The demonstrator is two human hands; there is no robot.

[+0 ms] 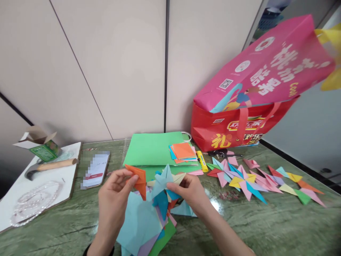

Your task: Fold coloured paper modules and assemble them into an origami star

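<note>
Over the green tabletop (77, 220) and loose coloured sheets (138, 220), the right hand (193, 193) pinches a folded-paper cluster (161, 183), the left hand (113, 197) an orange folded piece (141, 183), fingertips closed; apparently a fitting step, calling for aligned folds

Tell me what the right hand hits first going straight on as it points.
Probably the orange folded paper in the left hand: the right hand points leftward, light-blue folded piece leading. Depth is unclear from this one view, so it might pass in front or behind.
</note>
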